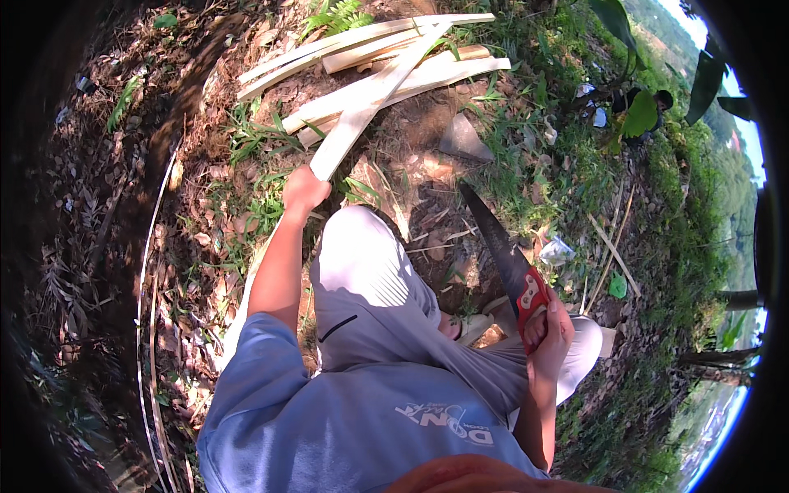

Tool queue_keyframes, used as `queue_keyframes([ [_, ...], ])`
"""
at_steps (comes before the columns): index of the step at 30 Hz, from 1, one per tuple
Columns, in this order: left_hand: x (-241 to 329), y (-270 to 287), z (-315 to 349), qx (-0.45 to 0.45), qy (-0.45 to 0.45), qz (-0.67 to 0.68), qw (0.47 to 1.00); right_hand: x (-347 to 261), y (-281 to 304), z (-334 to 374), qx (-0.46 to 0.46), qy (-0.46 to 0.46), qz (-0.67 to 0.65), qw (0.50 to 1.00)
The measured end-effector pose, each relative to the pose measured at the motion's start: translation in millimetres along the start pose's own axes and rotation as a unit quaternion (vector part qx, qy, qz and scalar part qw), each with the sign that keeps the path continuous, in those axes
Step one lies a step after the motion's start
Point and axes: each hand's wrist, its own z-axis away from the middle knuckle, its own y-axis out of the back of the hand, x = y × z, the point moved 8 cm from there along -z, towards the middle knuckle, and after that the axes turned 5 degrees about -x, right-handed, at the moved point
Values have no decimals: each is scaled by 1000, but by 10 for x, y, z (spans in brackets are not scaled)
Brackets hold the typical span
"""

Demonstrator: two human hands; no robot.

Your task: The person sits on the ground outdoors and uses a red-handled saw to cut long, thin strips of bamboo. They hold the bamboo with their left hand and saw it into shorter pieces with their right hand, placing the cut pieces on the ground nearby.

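Head view: my L hand (306, 191) is curled in a fist round a long pale wood strip (360, 115), fingers pressed tog. on it. Strip runs fwd, its far part lying across a pile of split wood pcs (452, 76); a pale length also shows back by my L forearm, can't tell if same pc. My R hand (549, 333) has its fingers wrapped round the red handle (530, 289) of a handsaw (496, 243), near my R knee; dark blade points fwd & a bit L, apart from the strip. Knees bent, grey trousers (362, 263), blue T-shirt (345, 419). Beyond the saw tip: flat grey triangular pc (466, 138). R of blade: crumpled clear plastic (557, 251). Far R: another person (662, 99) amid greenery.
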Motion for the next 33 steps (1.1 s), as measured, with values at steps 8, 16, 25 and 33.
queue_keyframes([
  [8,173,-339,161,19,39,77,996,1680,507,-1297,24,-182,346,920],
  [16,-294,-205,526,34,33,164,985,1227,-1753,-2139,-193,205,588,759],
  [25,-663,97,836,-20,27,346,938,853,-3869,-3487,-234,474,609,591],
  [33,-1156,222,899,-5,13,215,977,1446,-4347,-4315,-171,530,593,581],
])
